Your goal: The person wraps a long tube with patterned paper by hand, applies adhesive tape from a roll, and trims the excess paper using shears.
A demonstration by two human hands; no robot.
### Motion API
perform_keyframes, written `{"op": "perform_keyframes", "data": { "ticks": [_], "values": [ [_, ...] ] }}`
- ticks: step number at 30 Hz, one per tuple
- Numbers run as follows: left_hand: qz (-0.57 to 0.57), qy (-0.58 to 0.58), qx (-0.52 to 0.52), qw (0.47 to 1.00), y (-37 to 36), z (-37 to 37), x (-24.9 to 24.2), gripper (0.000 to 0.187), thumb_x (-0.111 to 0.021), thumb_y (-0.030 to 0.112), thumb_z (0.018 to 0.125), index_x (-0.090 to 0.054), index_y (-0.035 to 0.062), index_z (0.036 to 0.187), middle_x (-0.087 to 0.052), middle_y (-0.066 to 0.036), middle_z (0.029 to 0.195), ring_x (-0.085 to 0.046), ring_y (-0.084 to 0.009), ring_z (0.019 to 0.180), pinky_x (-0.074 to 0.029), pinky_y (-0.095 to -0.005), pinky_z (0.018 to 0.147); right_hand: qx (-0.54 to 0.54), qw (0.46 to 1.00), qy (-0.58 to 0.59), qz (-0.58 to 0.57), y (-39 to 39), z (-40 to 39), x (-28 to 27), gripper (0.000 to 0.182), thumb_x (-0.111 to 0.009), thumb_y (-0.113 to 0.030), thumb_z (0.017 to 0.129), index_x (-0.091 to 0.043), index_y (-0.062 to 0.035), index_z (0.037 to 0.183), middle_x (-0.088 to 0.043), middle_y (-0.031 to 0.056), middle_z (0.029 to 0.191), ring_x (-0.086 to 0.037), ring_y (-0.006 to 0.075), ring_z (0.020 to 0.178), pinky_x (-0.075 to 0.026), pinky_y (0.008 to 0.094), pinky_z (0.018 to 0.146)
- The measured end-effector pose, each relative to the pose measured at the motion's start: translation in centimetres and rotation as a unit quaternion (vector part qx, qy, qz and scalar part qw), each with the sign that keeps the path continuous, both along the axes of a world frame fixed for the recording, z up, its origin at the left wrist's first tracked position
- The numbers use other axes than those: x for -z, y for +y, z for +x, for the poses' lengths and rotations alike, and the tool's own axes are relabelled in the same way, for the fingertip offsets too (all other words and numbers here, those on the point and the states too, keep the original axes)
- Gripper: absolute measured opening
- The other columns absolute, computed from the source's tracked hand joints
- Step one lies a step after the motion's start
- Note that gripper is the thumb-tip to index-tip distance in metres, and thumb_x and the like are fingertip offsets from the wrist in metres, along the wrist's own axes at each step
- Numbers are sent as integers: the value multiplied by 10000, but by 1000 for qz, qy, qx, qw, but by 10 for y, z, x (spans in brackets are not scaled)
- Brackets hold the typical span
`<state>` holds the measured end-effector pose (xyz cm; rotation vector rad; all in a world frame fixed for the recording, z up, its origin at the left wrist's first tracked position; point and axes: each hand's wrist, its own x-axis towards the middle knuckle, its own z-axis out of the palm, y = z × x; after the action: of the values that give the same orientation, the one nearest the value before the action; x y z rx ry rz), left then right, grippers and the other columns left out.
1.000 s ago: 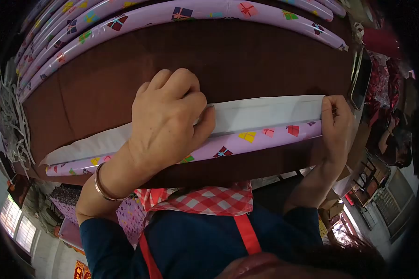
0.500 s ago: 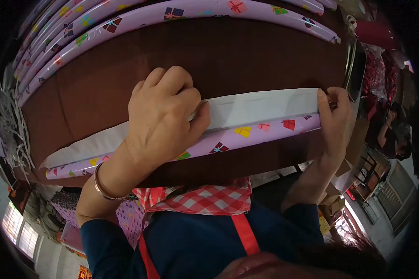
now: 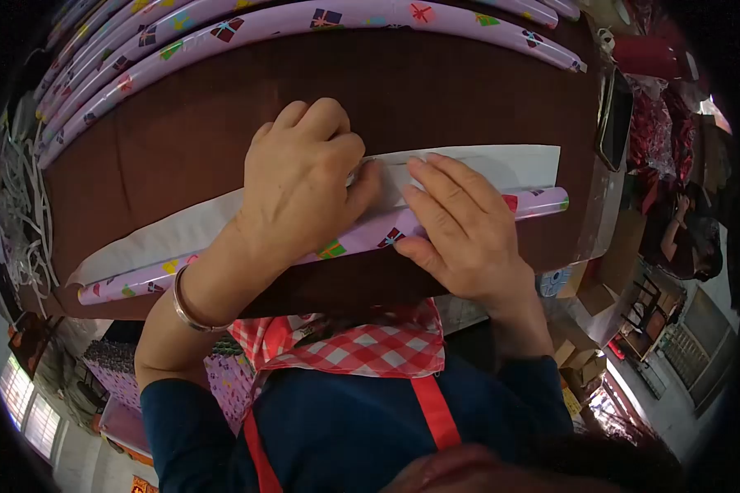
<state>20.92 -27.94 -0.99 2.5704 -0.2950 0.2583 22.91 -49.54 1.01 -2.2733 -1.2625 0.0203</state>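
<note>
A lilac roll of gift-patterned wrapping paper lies lengthwise across the brown table. Its loose flap shows the white underside along the far edge. My left hand, with a bracelet at the wrist, is closed over the middle of the roll. Its thumb presses toward the curled fingers near the flap, and whatever they pinch is hidden. Just beside it, my right hand lies on the paper, fingers stretched over the flap and thumb against the patterned roll.
Several finished-looking lilac rolls lie along the far side. White ribbons or strips hang at the left edge. A dark flat object with a shiny rim sits at the right edge. Cardboard boxes and another person are beyond.
My right hand has let go of the flap's right end and moved left, beside my left hand. The roll's right end is now uncovered. My left hand stays closed, shifted slightly.
</note>
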Motion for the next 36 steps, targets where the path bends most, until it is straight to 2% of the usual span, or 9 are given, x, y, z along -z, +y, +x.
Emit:
{"op": "perform_keyframes", "data": {
  "ticks": [2,5,19,23,25,27,29,31,36],
  "values": [
    [15,-2,-5,1000,0,0,2,151,-741,183,688,-642,84,634,-561,-27,835,-574,-228,781,-493,-381,611,-10,1000,-7,-2,8,-2,3,494,-703,-378,838,-665,57,1069,-638,229,1203,-602,389,1140,-509,467,959],
    [-14,-18,-6,1000,1,0,2,225,-761,115,689,-562,51,604,-571,-78,841,-559,-284,734,-473,-386,620,-16,999,-21,-39,9,-1,4,504,-687,-394,849,-675,64,1059,-643,224,1204,-605,386,1146,-509,456,958],
    [48,80,25,995,74,-36,-35,256,-815,247,697,-664,60,782,-579,-100,1063,-567,-298,973,-452,-438,808,-16,999,-26,-23,7,-1,12,468,-768,-321,774,-681,48,1048,-653,218,1192,-597,362,1169,-503,455,961],
    [18,117,1,993,127,-70,-53,294,-818,221,699,-643,7,801,-569,-169,1174,-589,-328,986,-491,-386,763,-17,998,-17,-50,5,-2,11,493,-784,-311,759,-675,56,1069,-639,222,1224,-584,372,1192,-495,458,980],
    [34,125,-31,991,147,-91,-66,345,-830,221,707,-592,-13,792,-552,-165,1158,-581,-277,927,-483,-338,718,-23,999,-20,-45,5,-1,12,495,-781,-313,765,-674,58,1075,-634,222,1234,-583,374,1192,-494,458,982],
    [-144,191,-124,963,169,-112,-75,382,-851,247,702,-589,-14,796,-558,-135,997,-566,-275,924,-474,-369,776,-19,998,-17,-56,5,-1,10,485,-768,-309,789,-671,66,1081,-632,226,1238,-581,380,1192,-495,460,983],
    [-115,216,-109,963,196,-132,-83,453,-827,346,755,-560,-18,791,-539,-129,985,-541,-231,929,-453,-344,788,-24,998,-17,-58,7,0,7,482,-762,-310,795,-672,68,1079,-633,228,1237,-582,385,1190,-494,462,983],
    [-244,236,-110,934,215,-151,-79,483,-784,414,808,-566,-16,779,-539,-109,999,-535,-205,935,-452,-354,794,-29,997,-17,-63,6,0,8,479,-757,-312,801,-672,70,1077,-634,231,1236,-583,390,1188,-494,463,983],
    [-351,316,-161,867,231,-174,-57,274,-618,270,978,-553,22,882,-542,-24,1002,-510,-100,889,-434,-241,768,-29,997,-14,-73,6,1,8,460,-729,-308,834,-669,82,1072,-630,245,1243,-584,412,1186,-490,477,985]
  ]
}}
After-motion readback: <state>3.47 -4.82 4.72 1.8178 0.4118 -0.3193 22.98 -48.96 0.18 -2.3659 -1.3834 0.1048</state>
